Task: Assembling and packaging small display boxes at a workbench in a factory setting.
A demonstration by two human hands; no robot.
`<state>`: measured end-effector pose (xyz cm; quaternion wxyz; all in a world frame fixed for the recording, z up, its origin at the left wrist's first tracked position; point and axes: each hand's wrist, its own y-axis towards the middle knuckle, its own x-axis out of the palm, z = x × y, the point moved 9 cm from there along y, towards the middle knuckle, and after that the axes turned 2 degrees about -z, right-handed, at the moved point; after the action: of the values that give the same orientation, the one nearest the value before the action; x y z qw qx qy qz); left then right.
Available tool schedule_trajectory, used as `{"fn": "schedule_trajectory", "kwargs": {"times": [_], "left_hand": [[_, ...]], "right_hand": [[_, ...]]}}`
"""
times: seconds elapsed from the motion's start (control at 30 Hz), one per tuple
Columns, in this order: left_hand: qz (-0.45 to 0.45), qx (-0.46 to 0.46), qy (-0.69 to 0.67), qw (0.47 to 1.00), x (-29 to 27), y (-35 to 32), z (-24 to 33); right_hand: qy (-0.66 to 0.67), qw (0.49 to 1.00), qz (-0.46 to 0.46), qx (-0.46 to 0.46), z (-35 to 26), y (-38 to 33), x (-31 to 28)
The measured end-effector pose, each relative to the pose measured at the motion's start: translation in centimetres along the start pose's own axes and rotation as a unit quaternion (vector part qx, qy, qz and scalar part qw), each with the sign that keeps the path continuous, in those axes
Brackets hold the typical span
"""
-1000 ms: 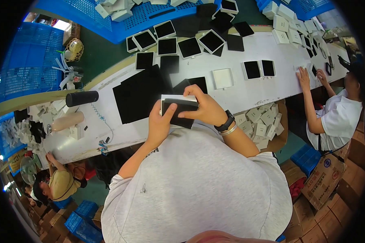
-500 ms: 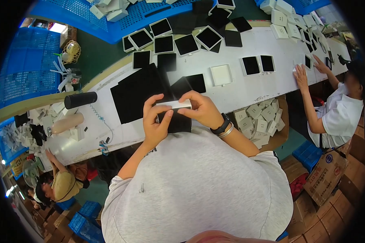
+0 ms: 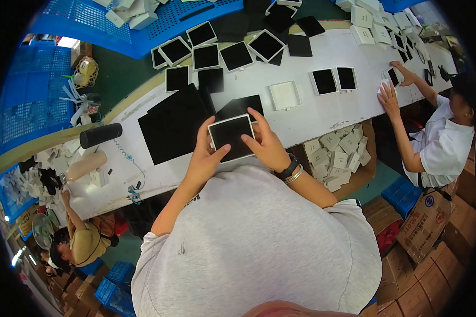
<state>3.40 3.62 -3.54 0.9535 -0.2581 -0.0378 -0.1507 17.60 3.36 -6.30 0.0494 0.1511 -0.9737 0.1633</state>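
In front of my chest I hold a white-edged box part with a black inside point(image 3: 230, 130), its black face toward me. My left hand point(image 3: 204, 156) grips its left side and my right hand point(image 3: 269, 148) its right, with both thumbs over the black face. Just beyond lie black sheets point(image 3: 166, 127) on the white table. A white box part point(image 3: 284, 95) without a black inside sits to the right of them. Farther right, two white-edged box parts with black insides point(image 3: 324, 82) lie side by side. Several similar black-filled box parts point(image 3: 206, 56) are grouped at the far edge.
A black cylinder point(image 3: 101, 136), a pinkish bottle point(image 3: 87, 166) and a coiled cord stand at the left. Below the table's right edge is a carton full of white boxes point(image 3: 339, 153). Blue crates point(image 3: 169, 26) line the far side. Co-workers sit at both ends.
The box part was seen edge-on between my fingers; now it is tipped so its black face shows. My hands have spread to its two sides. The right-hand co-worker's hands have also moved.
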Motion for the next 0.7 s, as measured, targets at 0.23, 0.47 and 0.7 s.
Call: {"fn": "schedule_trajectory", "kwargs": {"times": [0.23, 0.47, 0.7], "left_hand": [[-0.021, 0.022, 0.111, 0.993, 0.7, 2.3, -0.3], [-0.077, -0.014, 0.106, 0.991, 2.9, 6.2, 0.0], [0.003, 0.128, 0.63, 0.766, 2.5, 12.8, 1.0]], "right_hand": [[-0.048, 0.998, -0.034, 0.018, 0.3, 0.6, -1.3], [0.026, 0.999, -0.04, 0.026, 2.8, 1.5, -6.9], [0.191, 0.908, 0.355, -0.109, 0.9, 4.4, -32.7]]}}
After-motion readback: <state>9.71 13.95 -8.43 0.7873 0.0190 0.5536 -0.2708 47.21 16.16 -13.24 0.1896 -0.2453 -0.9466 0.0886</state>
